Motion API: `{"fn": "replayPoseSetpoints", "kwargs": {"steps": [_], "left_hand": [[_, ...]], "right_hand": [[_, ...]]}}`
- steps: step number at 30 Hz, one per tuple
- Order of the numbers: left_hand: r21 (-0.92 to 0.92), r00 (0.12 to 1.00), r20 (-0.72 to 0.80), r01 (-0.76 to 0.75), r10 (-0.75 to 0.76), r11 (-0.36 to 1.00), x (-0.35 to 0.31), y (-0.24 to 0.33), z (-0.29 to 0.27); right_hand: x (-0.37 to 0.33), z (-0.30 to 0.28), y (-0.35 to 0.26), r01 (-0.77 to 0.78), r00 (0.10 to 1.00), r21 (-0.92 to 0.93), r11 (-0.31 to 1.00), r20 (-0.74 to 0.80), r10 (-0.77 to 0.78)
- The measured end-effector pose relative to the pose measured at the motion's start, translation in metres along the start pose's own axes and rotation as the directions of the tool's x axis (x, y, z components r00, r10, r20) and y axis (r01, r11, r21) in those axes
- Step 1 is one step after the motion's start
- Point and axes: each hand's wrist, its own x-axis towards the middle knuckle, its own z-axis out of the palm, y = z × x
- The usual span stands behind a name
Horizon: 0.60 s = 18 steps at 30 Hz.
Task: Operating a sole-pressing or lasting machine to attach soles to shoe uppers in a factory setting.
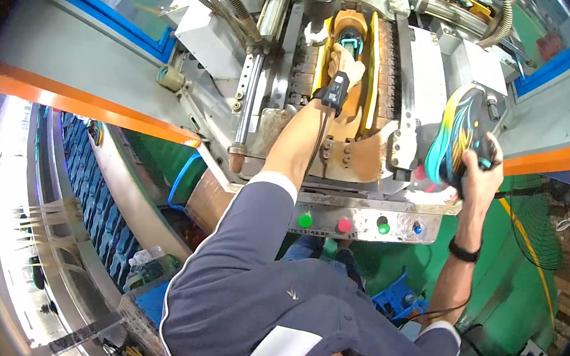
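Note:
My left hand point(347, 69) reaches into the machine's long tan trough point(351, 112), its fingers curled against a dark shoe with teal trim point(349, 41). Only part of that shoe shows at the trough's far end. A small black device is strapped to my left wrist. To the right, outside the trough, my right hand point(483, 171) grips another shoe point(455, 139), tilted so that its sole faces left. This shoe is dark, with a yellow-to-teal sole and teal and yellow streaks. My thumb lies across it; the other fingers are partly hidden behind it.
Yellow-edged pads point(371, 76) flank the trough. A metal panel point(363, 216) with green, red and blue buttons runs along the machine's front. White housings point(210, 39), hoses point(226, 1) and orange-edged guards point(93, 106) stand around it. A blue crate point(393, 297) sits on the green floor.

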Motion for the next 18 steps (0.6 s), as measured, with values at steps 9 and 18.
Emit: {"fn": "replayPoseSetpoints", "kwargs": {"steps": [9,18], "left_hand": [[-0.871,0.921,0.390,0.374,-0.014,0.319,-0.168,-0.036,-0.156],[-0.893,0.929,0.010,0.174,-0.369,0.414,-0.392,-0.121,-0.298]], "right_hand": [[0.156,0.193,-0.035,0.243,0.847,-0.325,0.914,0.530,-0.037],[0.112,0.363,0.038,0.349,0.904,-0.645,0.680,0.423,-0.063]]}}
